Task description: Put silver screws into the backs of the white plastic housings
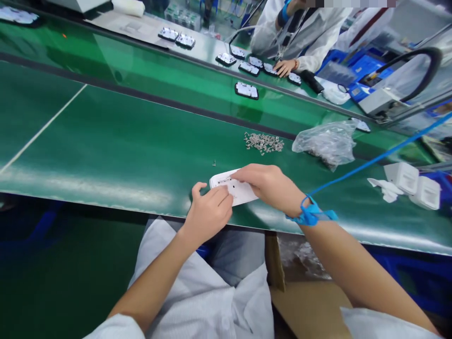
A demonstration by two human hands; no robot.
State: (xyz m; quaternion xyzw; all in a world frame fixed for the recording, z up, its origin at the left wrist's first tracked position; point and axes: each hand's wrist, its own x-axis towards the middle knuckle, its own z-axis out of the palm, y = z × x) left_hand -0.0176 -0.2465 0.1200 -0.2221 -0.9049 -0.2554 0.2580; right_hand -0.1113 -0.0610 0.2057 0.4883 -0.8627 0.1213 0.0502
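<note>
A flat white plastic part [237, 190] with small holes lies on the green belt [116, 146] near its front edge. My left hand [208, 212] pinches its near left side with thumb and fingers. My right hand [270, 186] covers its right end, fingers resting on top. A blue strap [310, 215] with a coiled blue cord circles my right wrist. A pile of small metal screws [264, 142] lies on the belt just beyond the part, and a single screw [213, 163] sits alone to its left.
A clear plastic bag [328, 141] of screws lies right of the pile. White housings [413, 181] stand at the far right. Across the belt, black-backed boards [246, 90] sit in a row where another person's hand [285, 67] rests. A cardboard box [310, 301] sits below the table edge.
</note>
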